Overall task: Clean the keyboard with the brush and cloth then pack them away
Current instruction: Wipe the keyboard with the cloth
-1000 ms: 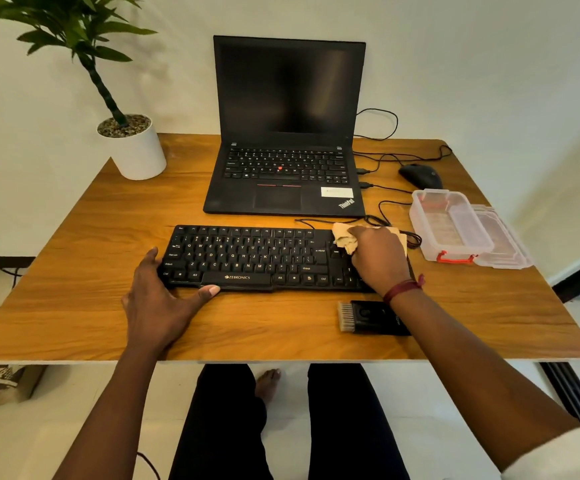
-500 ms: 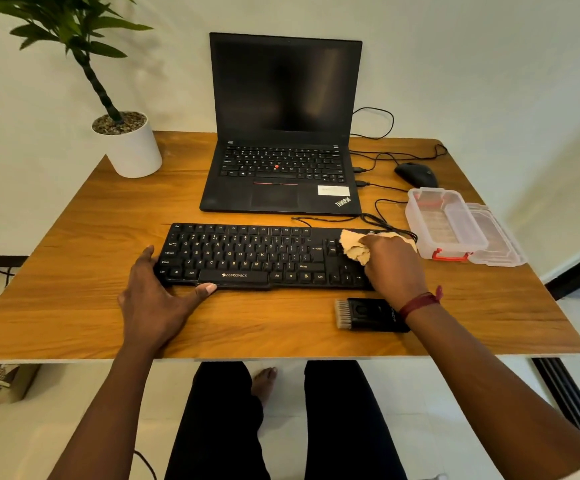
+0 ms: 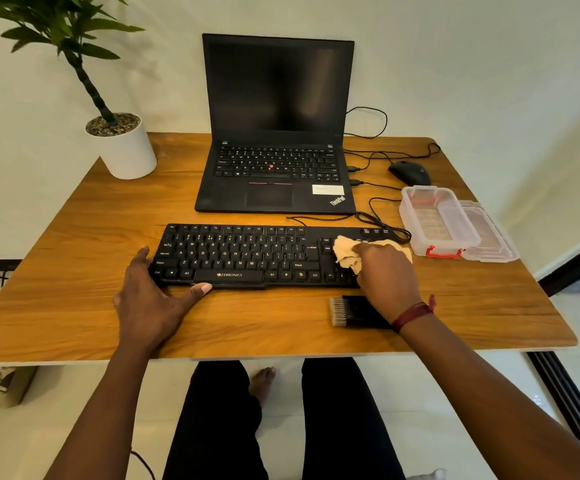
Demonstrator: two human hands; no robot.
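While your right hand [image 3: 387, 271], fingers curled, bunches the soft, limp cloth [image 3: 346, 251] at three o'clock on the keyboard [image 3: 247, 254], your left hand [image 3: 151, 299], fingers straight, braces nine o'clock; hold the cloth's bunched middle.

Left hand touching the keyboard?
Touching. Head view: left hand brackets the keyboard at its left front corner, thumb against the front edge, fingers against the left end.

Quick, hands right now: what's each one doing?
Left hand: open, fingers and thumb braced against the keyboard at its left end.
Right hand: gripping the beige cloth on the keyboard's right end.
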